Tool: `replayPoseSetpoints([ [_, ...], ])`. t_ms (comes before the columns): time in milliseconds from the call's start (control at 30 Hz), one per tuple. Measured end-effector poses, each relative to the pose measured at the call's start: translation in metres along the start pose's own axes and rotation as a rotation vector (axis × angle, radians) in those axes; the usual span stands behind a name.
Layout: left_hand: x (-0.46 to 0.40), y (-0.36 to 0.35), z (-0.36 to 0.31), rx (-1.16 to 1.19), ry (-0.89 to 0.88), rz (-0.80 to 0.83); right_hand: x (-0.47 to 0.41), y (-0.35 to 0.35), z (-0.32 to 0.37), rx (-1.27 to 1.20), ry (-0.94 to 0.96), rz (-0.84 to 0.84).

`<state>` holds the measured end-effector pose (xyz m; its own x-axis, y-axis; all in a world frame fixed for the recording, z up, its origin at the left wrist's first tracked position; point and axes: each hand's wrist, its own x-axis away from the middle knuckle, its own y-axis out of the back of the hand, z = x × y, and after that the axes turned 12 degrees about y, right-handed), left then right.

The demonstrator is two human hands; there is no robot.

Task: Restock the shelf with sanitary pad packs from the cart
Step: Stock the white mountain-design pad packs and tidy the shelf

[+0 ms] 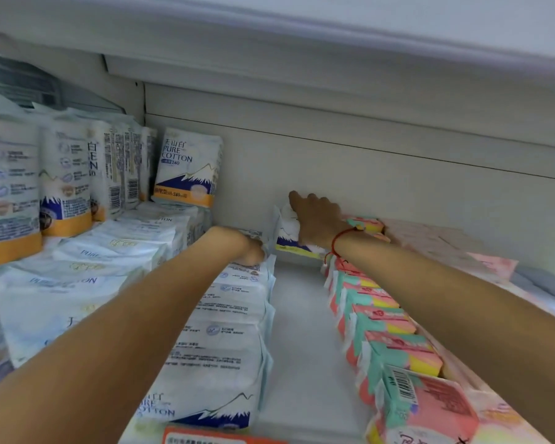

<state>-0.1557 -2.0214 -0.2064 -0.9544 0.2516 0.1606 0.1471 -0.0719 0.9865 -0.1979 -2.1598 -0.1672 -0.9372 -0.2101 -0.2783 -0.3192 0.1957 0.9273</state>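
Shelf: your white shelf (298,347) carries three groups of packs, with a bare strip of its floor running front to back between your two arms.
Left stack: flat white-and-blue packs (116,251) lie piled at the left, and upright packs (186,168) marked PURE COTTON stand on top of them against the back wall.
Middle row: a row of white packs (225,334) with a blue mountain print runs from the shelf's front edge toward the back, just under your left forearm.
Right row: pink-and-teal packs (388,325) stand on edge in a line along the right side, under your right forearm; paler pink packs (436,241) lie behind them.
Task pack: the white pack (290,232) with the blue mountain stands at the very back of the bare strip, against the rear wall.
Right hand: your right hand (318,219) lies over the top of that pack, fingers curled down onto it and gripping it (a red cord sits at the wrist).
Left hand: your left hand (250,251) reaches to the pack's left edge at the far end of the middle row; its fingers are hidden, so I cannot tell whether it grips anything.
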Motion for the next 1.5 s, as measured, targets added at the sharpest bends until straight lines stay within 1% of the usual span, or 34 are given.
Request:
replayPoseSetpoints([
  [100, -0.001, -0.001, -0.001, 0.004, 0.034, -0.022, 0.002, 0.003, 0.0, 0.084, 0.027, 0.018],
  [200, 0.0, 0.0, -0.001, -0.024, 0.042, -0.001, 0.001, -0.006, 0.009, 0.134, 0.069, 0.056],
  [300, 0.002, 0.002, -0.001, -0.044, 0.045, 0.031, -0.003, -0.021, 0.014, 0.071, 0.048, 0.106],
  [400, 0.005, 0.0, 0.001, -0.038, 0.02, 0.022, -0.002, -0.037, 0.011, -0.009, 0.01, 0.169],
  [500, 0.005, -0.002, 0.004, -0.008, 0.018, 0.055, -0.003, -0.044, 0.013, 0.1, 0.057, 0.225],
  [600, 0.01, 0.0, 0.006, -0.006, -0.002, 0.029, -0.006, -0.033, 0.012, 0.174, 0.105, 0.293],
  [700, 0.01, 0.0, 0.013, -0.059, 0.028, -0.004, -0.005, -0.013, -0.004, 0.084, 0.169, 0.428],
  [733, 0.011, 0.0, 0.014, -0.075, 0.036, 0.0, -0.004, -0.01, -0.01, 0.069, 0.198, 0.446],
  [800, 0.016, 0.0, 0.011, -0.056, 0.047, 0.012, -0.004, -0.011, -0.015, 0.099, 0.259, 0.412],
  [900, 0.02, 0.001, 0.005, 0.003, 0.05, -0.019, -0.005, -0.013, -0.013, 0.171, 0.301, 0.365],
  [1033, 0.027, 0.004, 0.0, 0.085, 0.07, -0.044, 0.004, -0.002, -0.022, 0.072, 0.289, 0.461],
  [1100, 0.043, 0.013, -0.007, 0.169, 0.086, -0.074, 0.021, 0.011, -0.026, -0.009, 0.282, 0.388],
  [1200, 0.079, 0.023, -0.019, 0.349, 0.072, -0.133, 0.069, 0.037, -0.03, -0.121, 0.28, 0.183],
  [1300, 0.124, 0.025, -0.036, 0.529, 0.008, -0.191, 0.129, 0.066, -0.036, -0.114, 0.384, -0.015],
  [1333, 0.142, 0.026, -0.043, 0.566, -0.021, -0.215, 0.149, 0.075, -0.038, -0.131, 0.392, -0.046],
  [1400, 0.177, 0.027, -0.059, 0.644, -0.098, -0.241, 0.189, 0.093, -0.042, -0.237, 0.335, -0.071],
  [1500, 0.224, 0.026, -0.084, 0.794, -0.167, -0.195, 0.25, 0.109, -0.052, -0.442, 0.256, -0.156],
])
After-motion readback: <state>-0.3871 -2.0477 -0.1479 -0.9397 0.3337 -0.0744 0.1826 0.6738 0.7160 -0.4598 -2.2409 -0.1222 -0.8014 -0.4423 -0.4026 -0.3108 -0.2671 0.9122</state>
